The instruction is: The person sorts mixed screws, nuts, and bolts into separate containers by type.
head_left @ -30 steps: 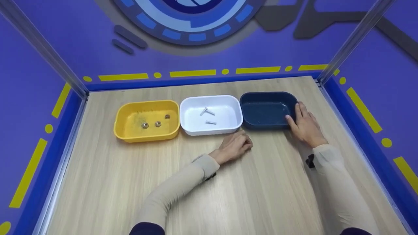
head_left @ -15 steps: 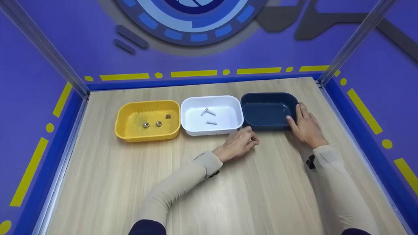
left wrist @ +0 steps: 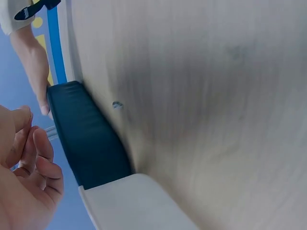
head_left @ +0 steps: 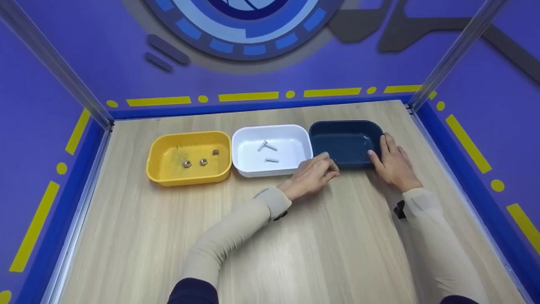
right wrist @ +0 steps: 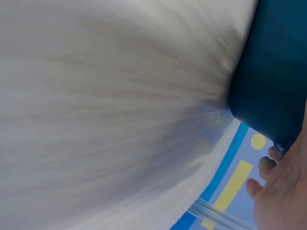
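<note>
In the head view my left hand (head_left: 311, 174) is at the front of the white tray (head_left: 272, 173) and the dark blue tray (head_left: 345, 162). Its fingers are curled, and the left wrist view shows thumb and index tips meeting. Nothing shows between them, though a very small thing could be hidden. My right hand (head_left: 395, 164) grips the right end of the dark tray, thumb at the front rim and fingers along the outer side. No parts show inside this tray. A small speckled piece (left wrist: 117, 104) appears beside it in the left wrist view; its kind is unclear.
Two bolts lie touching in the white tray, with another bolt (head_left: 272, 160) apart from them. At the left, the yellow tray (head_left: 190, 181) holds three nuts, including one nut (head_left: 203, 161) in the middle. Blue walls enclose the wooden table (head_left: 320, 253).
My left hand has moved up and to the right along the tray fronts, toward the dark tray, its fingers still curled. My right hand stays in place on that tray.
</note>
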`<state>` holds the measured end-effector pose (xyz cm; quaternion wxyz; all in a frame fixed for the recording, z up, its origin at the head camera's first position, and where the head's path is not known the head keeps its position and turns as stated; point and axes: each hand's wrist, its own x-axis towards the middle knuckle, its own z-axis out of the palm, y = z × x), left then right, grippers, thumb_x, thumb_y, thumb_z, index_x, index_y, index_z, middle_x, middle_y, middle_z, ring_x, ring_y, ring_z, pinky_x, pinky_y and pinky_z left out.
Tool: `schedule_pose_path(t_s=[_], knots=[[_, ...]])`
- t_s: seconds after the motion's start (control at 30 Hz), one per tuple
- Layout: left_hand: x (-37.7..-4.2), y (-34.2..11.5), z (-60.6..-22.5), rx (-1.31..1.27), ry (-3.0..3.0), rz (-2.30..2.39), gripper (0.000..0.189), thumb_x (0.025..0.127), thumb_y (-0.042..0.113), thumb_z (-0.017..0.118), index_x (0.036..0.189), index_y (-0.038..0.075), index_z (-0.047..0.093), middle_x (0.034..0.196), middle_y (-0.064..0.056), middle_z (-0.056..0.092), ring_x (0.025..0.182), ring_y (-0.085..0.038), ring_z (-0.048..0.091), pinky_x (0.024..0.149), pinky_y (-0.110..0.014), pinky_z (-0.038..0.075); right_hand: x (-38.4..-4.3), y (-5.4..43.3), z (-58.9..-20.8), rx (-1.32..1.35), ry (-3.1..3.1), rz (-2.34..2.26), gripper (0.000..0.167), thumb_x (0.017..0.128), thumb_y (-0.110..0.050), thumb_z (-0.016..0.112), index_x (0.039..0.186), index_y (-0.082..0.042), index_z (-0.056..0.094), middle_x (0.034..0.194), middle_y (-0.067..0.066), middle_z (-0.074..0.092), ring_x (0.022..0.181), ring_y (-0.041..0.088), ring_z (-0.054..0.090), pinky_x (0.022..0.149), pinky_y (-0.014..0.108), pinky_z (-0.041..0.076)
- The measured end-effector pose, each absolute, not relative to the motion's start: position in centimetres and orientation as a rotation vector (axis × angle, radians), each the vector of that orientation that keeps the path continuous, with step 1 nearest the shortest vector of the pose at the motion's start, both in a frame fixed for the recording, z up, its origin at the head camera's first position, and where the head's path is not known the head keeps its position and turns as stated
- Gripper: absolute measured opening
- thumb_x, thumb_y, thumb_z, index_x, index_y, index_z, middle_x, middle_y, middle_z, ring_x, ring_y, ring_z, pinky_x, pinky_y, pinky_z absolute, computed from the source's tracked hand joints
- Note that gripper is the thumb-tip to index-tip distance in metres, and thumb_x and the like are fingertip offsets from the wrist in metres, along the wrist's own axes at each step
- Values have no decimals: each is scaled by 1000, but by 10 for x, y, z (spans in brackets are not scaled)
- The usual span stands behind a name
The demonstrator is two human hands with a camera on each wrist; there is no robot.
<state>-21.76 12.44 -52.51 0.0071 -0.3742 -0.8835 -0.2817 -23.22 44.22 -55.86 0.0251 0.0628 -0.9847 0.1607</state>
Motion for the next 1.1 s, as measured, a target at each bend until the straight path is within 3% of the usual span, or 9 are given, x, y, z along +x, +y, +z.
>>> schedule_pose_path(t_s=[0.27,1.1], knots=[[-237,133,-514,-1101,-2771,-865,22,108,32,65,114,18,82,107,1,67,98,-10,67,80,-20,56,-232,444,-557,184,-3040,487,87,114,-57,30,167,10,12,175,33,10,163,52,10,129,71,11],[-279,154,-485,-909,-2846,-811,23,109,34,63,118,22,80,111,5,66,104,-11,66,87,-23,57,-232,441,-558,161,-3027,438,85,114,-56,33,166,9,18,174,32,15,162,52,13,127,73,14]])
